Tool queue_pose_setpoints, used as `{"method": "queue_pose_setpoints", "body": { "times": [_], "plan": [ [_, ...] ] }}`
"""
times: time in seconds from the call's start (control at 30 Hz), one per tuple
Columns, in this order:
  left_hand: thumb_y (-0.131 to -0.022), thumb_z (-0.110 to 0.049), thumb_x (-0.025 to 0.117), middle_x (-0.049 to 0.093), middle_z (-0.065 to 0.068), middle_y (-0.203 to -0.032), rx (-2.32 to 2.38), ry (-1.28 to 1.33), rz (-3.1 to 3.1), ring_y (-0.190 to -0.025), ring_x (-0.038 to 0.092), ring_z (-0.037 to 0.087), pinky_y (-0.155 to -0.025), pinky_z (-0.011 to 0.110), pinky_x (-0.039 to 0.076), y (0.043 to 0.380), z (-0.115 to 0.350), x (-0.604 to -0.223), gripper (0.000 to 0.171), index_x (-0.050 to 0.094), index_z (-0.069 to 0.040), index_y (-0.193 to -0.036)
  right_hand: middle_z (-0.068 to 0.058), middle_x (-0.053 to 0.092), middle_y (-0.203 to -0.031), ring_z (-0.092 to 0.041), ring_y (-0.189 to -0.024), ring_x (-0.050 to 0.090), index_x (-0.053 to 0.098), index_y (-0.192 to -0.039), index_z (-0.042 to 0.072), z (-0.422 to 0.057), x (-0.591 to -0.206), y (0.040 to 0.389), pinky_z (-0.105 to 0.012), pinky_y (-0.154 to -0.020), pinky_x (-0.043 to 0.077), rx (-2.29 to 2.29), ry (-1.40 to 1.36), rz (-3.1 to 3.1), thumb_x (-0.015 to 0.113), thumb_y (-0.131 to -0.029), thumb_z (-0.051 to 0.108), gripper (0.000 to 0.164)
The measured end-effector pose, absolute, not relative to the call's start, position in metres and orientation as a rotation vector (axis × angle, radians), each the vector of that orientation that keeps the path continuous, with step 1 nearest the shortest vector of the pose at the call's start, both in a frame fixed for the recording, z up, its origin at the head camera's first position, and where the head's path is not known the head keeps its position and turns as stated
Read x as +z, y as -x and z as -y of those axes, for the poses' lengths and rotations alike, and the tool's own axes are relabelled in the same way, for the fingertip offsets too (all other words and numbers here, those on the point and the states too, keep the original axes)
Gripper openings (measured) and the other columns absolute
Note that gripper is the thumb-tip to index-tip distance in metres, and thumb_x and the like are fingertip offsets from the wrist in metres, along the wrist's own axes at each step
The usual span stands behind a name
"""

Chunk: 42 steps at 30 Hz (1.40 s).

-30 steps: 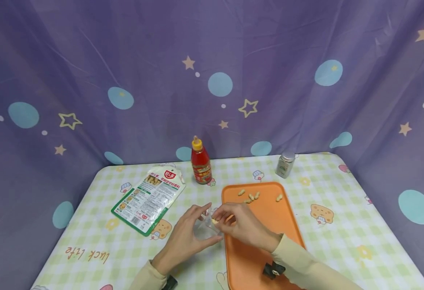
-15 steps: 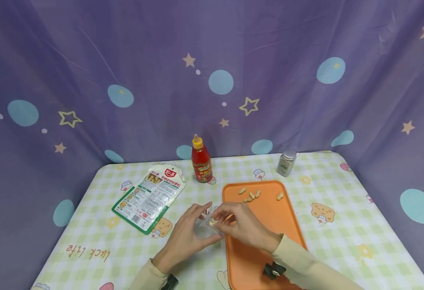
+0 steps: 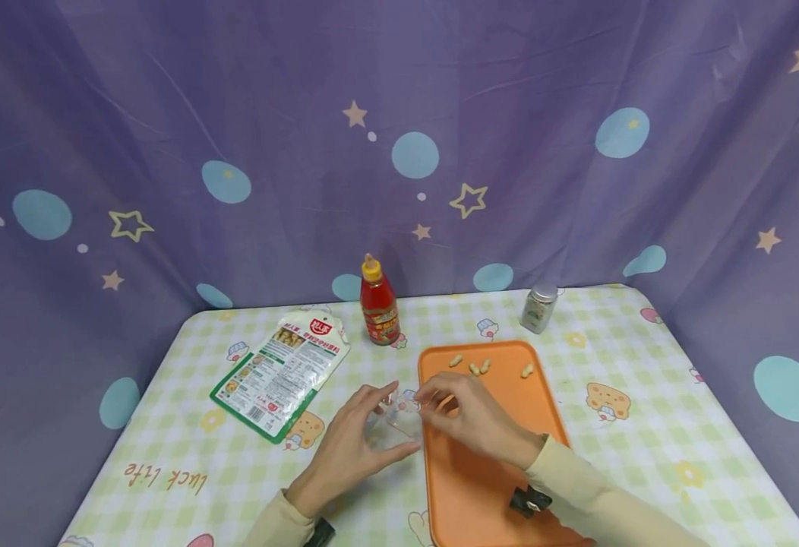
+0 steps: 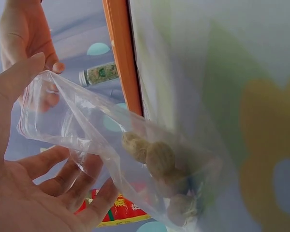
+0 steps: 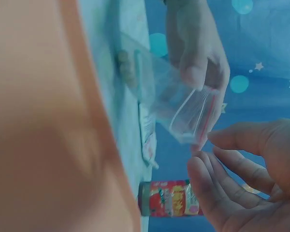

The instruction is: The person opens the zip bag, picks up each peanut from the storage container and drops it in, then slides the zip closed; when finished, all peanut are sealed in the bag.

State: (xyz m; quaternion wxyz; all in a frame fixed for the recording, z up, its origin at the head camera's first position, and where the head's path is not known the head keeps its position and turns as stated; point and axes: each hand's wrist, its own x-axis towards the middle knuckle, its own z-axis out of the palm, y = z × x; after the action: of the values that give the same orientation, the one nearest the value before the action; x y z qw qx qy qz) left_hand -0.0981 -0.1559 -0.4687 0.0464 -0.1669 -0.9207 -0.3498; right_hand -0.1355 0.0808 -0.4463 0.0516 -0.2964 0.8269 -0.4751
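My left hand (image 3: pixel 352 441) holds a clear zip-lock bag (image 4: pixel 87 116) by its mouth, the thumb on one side and the fingers on the other, so the mouth is spread. Several unshelled peanuts (image 4: pixel 160 159) lie in the bag's lower part. Just right of that mouth is my right hand (image 3: pixel 475 418), its fingers loosely bent and the thumb apart; in the right wrist view nothing shows between the fingertips (image 5: pixel 197 166). Beneath this hand is an orange tray (image 3: pixel 516 410), with several peanuts (image 3: pixel 485 366) scattered over its far end.
Behind the hands stands a red sauce bottle (image 3: pixel 380 308) with a yellow cap. To the left lies a flat printed food pouch (image 3: pixel 279 380). A small seasoning jar (image 3: pixel 538 310) is beyond the tray, near the table's back edge and the purple curtain (image 3: pixel 290 190).
The peanut seen between my right fingertips has left them at the bag's mouth. My right hand has drawn back slightly to the right, over the tray. My left hand stays in place.
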Motion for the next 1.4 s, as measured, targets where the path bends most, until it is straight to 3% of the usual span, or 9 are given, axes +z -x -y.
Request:
{"method": "queue_pose_setpoints", "body": {
  "times": [0.33, 0.83, 1.17, 1.4],
  "plan": [
    [-0.074, -0.065, 0.087, 0.067, -0.002, -0.123, -1.070, 0.512, 2.832, -0.101, 0.059, 0.004, -0.090, 0.033, 0.055, 0.098, 0.155, -0.469, 0.090, 0.057, -0.026, -0.150, -0.009, 0.077, -0.102, -0.012, -0.087, 0.071, 0.075, -0.106, 0.006, -0.106, -0.467, 0.153, -0.022, -0.075, 0.059, -1.316, 0.913, -2.613, 0.076, -0.093, 0.004, 0.013],
    [-0.075, -0.062, 0.088, 0.067, -0.002, -0.124, -1.055, 0.542, 2.837, -0.103, 0.059, 0.004, -0.091, 0.032, 0.055, 0.100, 0.152, -0.470, 0.088, 0.058, -0.025, -0.149, -0.009, 0.079, -0.102, -0.015, -0.087, 0.072, 0.075, -0.101, 0.004, -0.145, -0.489, 0.182, -0.026, -0.075, 0.060, -1.289, 0.880, -2.679, 0.075, -0.090, -0.005, 0.015],
    [-0.074, -0.064, 0.087, 0.066, -0.005, -0.124, -1.059, 0.525, 2.844, -0.104, 0.060, 0.004, -0.092, 0.034, 0.055, 0.099, 0.152, -0.471, 0.088, 0.059, -0.025, -0.148, -0.006, 0.076, -0.093, -0.020, -0.084, 0.070, 0.077, -0.097, 0.008, -0.159, -0.486, 0.208, -0.031, -0.077, 0.057, -1.125, 0.870, -2.902, 0.088, -0.078, 0.002, 0.023],
    [-0.074, -0.063, 0.088, 0.066, -0.006, -0.123, -1.054, 0.523, 2.836, -0.105, 0.062, 0.008, -0.092, 0.035, 0.055, 0.098, 0.153, -0.469, 0.088, 0.060, -0.023, -0.147, -0.005, 0.076, -0.096, -0.020, -0.086, 0.067, 0.077, -0.099, 0.009, -0.164, -0.488, 0.215, -0.031, -0.078, 0.053, -1.038, 0.882, -2.902, 0.086, -0.078, 0.003, 0.024]
  ]
}}
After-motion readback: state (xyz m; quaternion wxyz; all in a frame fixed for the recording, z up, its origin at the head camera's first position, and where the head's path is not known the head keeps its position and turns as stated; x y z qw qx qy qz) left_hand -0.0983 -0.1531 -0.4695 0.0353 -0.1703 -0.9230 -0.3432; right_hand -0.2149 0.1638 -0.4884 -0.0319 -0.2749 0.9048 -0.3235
